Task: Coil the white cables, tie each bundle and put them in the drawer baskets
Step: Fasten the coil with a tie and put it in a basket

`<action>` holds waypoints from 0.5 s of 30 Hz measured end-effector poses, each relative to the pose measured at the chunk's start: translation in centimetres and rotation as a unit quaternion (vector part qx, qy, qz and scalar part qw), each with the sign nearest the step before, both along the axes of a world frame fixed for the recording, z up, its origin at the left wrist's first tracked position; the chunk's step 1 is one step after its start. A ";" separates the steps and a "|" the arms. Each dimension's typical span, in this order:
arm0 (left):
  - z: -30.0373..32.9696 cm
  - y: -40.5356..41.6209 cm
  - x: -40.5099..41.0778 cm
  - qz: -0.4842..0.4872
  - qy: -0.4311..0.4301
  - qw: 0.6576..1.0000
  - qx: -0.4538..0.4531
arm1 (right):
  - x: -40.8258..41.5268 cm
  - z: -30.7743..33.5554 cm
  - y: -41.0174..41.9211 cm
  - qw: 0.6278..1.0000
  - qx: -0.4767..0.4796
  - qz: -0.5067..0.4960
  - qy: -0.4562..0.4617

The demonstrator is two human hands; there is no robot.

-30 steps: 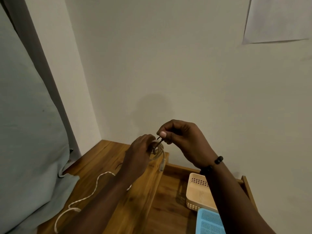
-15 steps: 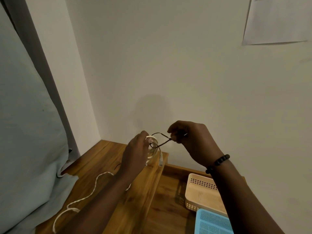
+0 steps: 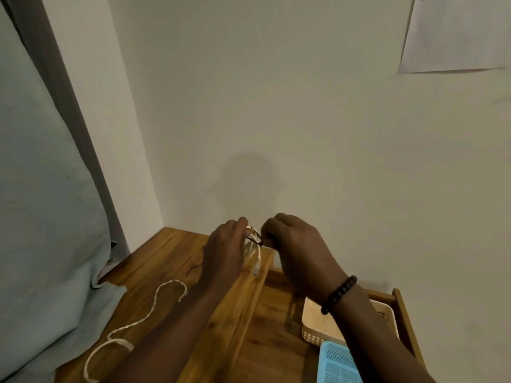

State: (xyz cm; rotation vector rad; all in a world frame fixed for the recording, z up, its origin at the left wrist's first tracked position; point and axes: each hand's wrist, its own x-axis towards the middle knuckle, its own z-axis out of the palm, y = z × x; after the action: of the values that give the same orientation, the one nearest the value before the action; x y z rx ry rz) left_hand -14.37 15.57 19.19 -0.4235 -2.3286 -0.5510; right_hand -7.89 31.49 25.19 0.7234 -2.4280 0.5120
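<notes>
My left hand (image 3: pixel 225 250) grips a small coil of white cable (image 3: pixel 253 251) above the wooden top, its plug end hanging down toward the drawer edge. A thin dark tie (image 3: pixel 255 239) wraps the coil, and my right hand (image 3: pixel 293 244) pinches its end close beside the coil. Another white cable (image 3: pixel 143 316), twisted and uncoiled, lies loose on the wooden top (image 3: pixel 154 261) to the left. In the open drawer (image 3: pixel 276 341) at lower right sit a cream basket (image 3: pixel 315 322) and a blue basket (image 3: pixel 337 363), both partly hidden by my right forearm.
A pale wall rises right behind the wooden top, with a paper sheet (image 3: pixel 456 31) pinned at upper right. A grey-blue curtain (image 3: pixel 41 217) hangs along the left and drapes onto the top's left edge. A short dark tie (image 3: pixel 193 269) lies on the wood.
My right hand has come back in from the right toward the coil, shortening the stretch of dark tie. Both hands sit a little lower and closer together.
</notes>
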 end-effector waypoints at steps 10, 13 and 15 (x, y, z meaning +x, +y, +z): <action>1.4 0.3 -1.5 0.001 -0.193 0.974 0.116 | 0.9 0.2 2.1 0.979 -0.147 0.118 -0.071; 1.9 0.4 -1.3 -0.012 -0.191 0.973 0.132 | -0.2 -0.4 2.3 0.941 -0.250 0.154 -0.169; 1.9 0.3 -0.8 -0.048 -0.199 0.972 0.117 | -1.0 -0.8 2.4 0.862 -0.395 0.208 -0.241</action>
State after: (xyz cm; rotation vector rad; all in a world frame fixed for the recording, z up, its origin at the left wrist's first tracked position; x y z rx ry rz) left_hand -15.19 15.83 21.10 -0.3362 -2.5863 -1.0267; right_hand -8.93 33.89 24.39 0.7918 -2.1262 1.9166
